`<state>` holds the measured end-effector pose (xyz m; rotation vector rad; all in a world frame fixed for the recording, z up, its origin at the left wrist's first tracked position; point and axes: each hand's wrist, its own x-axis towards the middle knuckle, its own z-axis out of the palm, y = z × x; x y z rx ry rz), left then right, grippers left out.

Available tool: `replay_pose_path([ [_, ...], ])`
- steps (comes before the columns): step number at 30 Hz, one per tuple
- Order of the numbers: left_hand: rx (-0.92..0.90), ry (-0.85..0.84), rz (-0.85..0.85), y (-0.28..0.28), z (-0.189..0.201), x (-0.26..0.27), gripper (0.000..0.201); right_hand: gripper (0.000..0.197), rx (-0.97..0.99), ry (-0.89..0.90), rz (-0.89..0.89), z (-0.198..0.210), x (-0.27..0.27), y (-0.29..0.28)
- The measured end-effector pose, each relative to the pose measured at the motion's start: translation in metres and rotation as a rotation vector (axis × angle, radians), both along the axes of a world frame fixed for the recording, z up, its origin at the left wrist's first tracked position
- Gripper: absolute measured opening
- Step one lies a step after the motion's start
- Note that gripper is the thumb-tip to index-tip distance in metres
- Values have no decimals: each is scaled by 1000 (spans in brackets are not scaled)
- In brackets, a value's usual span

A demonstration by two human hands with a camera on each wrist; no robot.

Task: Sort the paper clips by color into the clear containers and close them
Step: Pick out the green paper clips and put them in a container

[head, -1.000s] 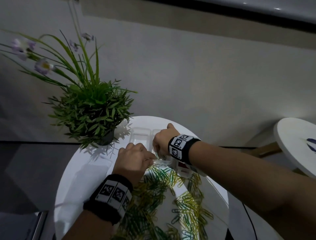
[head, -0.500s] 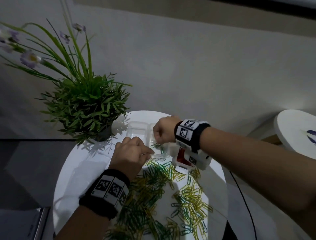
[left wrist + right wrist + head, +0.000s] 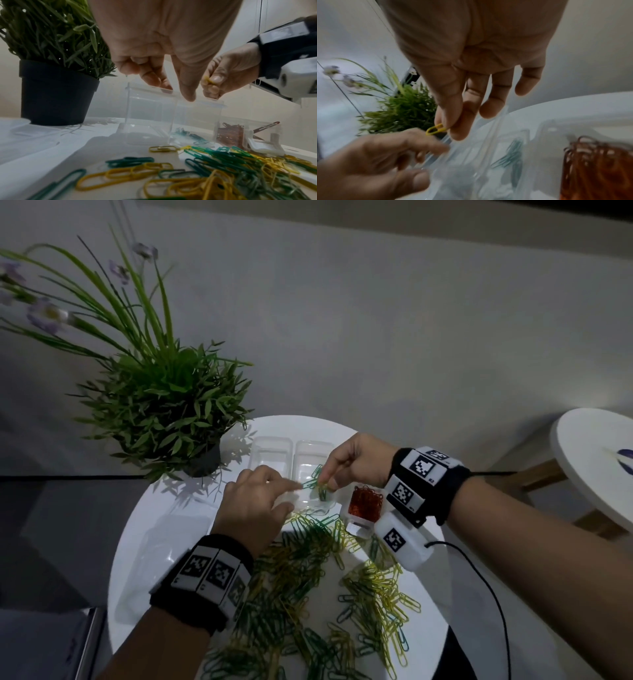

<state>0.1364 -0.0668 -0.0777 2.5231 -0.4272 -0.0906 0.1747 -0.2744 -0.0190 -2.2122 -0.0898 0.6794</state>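
On the white round table [image 3: 154, 542], my left hand [image 3: 291, 496] holds the near rim of a clear container [image 3: 313, 501]; its thumb [image 3: 187, 93] is in front and its fingers are behind the rim. A few green clips [image 3: 317, 481] lie inside that container [image 3: 193, 121]. My right hand [image 3: 323, 486] hovers just above it, pinching one yellow paper clip [image 3: 435, 129] between thumb and forefinger, which also shows as the yellow clip [image 3: 208, 79] in the left wrist view. A box of red clips [image 3: 364, 501] stands right of it. A mixed green and yellow pile [image 3: 308, 570] covers the table's near half.
A potted plant [image 3: 164, 405] in a black pot [image 3: 56, 92] stands at the table's back left, close to the containers. Open clear lids [image 3: 270, 453] lie behind the containers. A white stool [image 3: 599, 467] is off to the right. A black cable [image 3: 493, 594] trails from my right wrist.
My right hand has lifted off the container and drawn slightly right, uncovering the red clip box. My left hand has stayed at the container rim.
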Motion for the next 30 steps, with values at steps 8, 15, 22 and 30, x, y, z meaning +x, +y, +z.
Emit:
replay_pose_path([
  [8, -113, -213, 53, 5, -12, -45, 8, 30, 182, -96, -241, -18, -64, -21],
  [15, 236, 119, -115, -37, -11, -39, 28, 30, -279, -152, -140, -56, -114, -6],
  [22, 524, 73, -192, -56, -13, -33, 28, 59, -669, -263, 153, -51, -107, 16],
  [30, 407, 121, -242, -44, -11, -40, 17, 14, -612, -279, 94, -57, -113, 11],
])
